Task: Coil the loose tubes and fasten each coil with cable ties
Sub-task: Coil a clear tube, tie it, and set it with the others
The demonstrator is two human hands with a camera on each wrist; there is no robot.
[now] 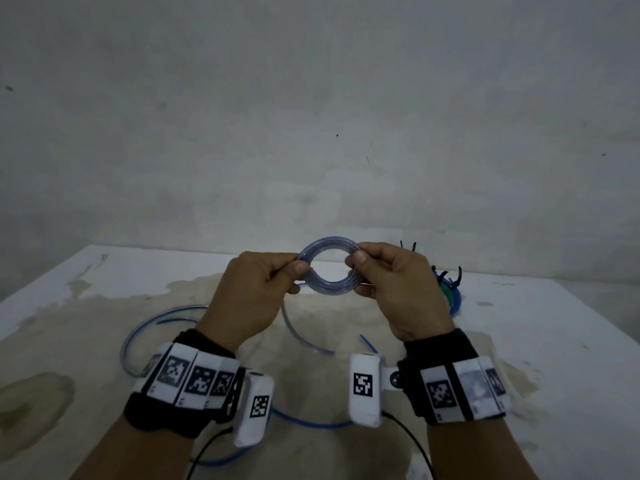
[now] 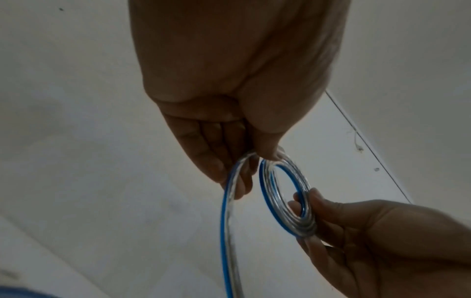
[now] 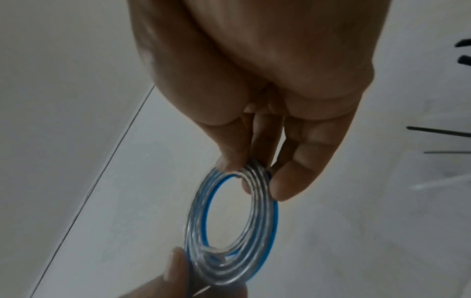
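A small coil [image 1: 329, 268] of clear, blue-striped tube is held upright above the table [image 1: 519, 323]. It is pinched at its nine o'clock side by the left hand [image 1: 252, 296] and at three o'clock by the right hand [image 1: 398, 289]. Its loose tail [image 1: 298, 332] hangs toward six o'clock. Finished coils [image 1: 452, 299] with black cable ties [image 1: 458, 277] lie at three o'clock.

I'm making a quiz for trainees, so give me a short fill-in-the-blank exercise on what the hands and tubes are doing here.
1. The coil is pinched by ____ hands.
2. The stripe along the clear tube is ____.
3. The uncoiled tail hangs from the ____ hand's side.
4. The cable ties on the finished coils are ____.

Missing words: both; blue; left; black
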